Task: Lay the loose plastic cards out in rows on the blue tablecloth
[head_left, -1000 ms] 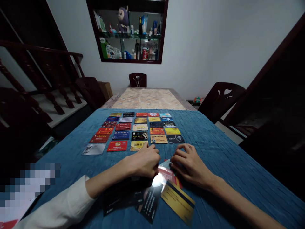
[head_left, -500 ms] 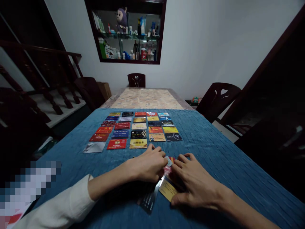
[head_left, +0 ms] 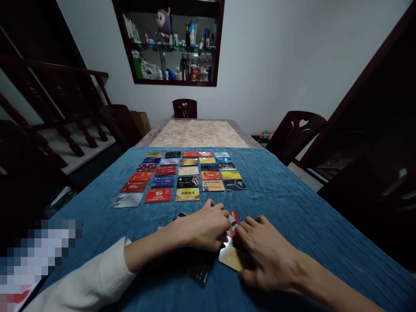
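Observation:
My left hand (head_left: 208, 227) is closed, its fingers curled down among loose cards; whatever its fingertips grip is hidden. Beneath it lies a black card (head_left: 199, 273), partly covered. To the right, my right hand (head_left: 268, 253) bends over a gold card (head_left: 230, 256), thumb at its lower edge and fingers at its upper right. A red card (head_left: 234, 216) with a pale, dark-striped piece on it shows between the two hands. Another dark card (head_left: 182, 214) peeks out behind my left wrist. Beyond my hands, rows of cards lie face up, including a gold one (head_left: 187, 194) and a red one (head_left: 158, 195).
A blue cloth (head_left: 286, 208) covers the near part of the table; the patterned tabletop (head_left: 198, 133) shows at the far end. A silvery card (head_left: 127, 200) ends the leftmost column. Chairs (head_left: 294, 134) stand around, and a shelf niche (head_left: 175, 47) is in the wall.
The gold card has tilted and now catches the light. My right hand has shifted slightly right and down. My left hand stays nearly in place, and the view has moved a little.

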`<state>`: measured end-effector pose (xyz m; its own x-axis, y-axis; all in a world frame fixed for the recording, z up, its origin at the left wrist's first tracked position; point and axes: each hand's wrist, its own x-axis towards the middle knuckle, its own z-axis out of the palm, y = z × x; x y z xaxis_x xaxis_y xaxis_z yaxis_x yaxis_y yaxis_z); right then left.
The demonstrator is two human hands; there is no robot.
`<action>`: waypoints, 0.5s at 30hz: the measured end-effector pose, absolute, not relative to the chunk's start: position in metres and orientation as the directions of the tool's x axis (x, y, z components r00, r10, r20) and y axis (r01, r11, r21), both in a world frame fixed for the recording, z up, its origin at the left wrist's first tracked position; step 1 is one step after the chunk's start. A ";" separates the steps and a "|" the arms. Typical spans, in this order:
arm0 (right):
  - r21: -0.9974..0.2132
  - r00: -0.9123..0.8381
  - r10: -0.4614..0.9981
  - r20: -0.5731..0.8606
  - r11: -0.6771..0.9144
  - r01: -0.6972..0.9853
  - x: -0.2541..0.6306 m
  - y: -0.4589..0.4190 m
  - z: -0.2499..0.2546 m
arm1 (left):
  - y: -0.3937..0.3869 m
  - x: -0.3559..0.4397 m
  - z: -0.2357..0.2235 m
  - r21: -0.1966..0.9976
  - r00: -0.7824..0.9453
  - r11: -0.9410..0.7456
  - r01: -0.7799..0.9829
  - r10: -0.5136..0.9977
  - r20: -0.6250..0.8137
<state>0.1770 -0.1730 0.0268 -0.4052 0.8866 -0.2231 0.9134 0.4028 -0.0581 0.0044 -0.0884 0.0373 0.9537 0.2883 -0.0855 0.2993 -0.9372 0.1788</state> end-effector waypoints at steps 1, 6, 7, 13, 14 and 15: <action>-0.049 -0.401 0.893 -0.206 0.400 0.915 0.179 -0.171 0.027 | -0.089 0.004 0.038 0.183 0.950 -0.932 0.312 0.300 -0.090; -0.061 -0.434 0.900 -0.028 0.432 0.900 0.194 -0.160 0.025 | -0.088 0.007 0.039 0.201 0.937 -0.915 0.349 0.344 -0.060; -0.072 -0.446 0.895 0.010 0.445 0.893 0.196 -0.158 0.023 | -0.087 0.007 0.039 0.201 0.936 -0.915 0.350 0.348 -0.044; -0.121 -0.459 0.876 0.144 0.476 0.871 0.205 -0.144 0.010 | -0.084 0.008 0.035 0.163 0.924 -0.913 0.375 0.382 0.011; -0.135 -0.456 0.875 0.161 0.477 0.868 0.206 -0.143 0.009 | -0.083 0.008 0.034 0.160 0.921 -0.909 0.384 0.390 0.005; -0.149 -0.452 0.874 0.175 0.478 0.866 0.206 -0.141 0.007 | -0.082 0.008 0.033 0.159 0.918 -0.906 0.392 0.397 -0.001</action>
<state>0.2063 -0.1412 0.0071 -0.4524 0.8744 0.1754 0.8656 0.4779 -0.1493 0.0081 -0.0824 0.0332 0.9178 0.3970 -0.0006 0.3921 -0.9061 0.1590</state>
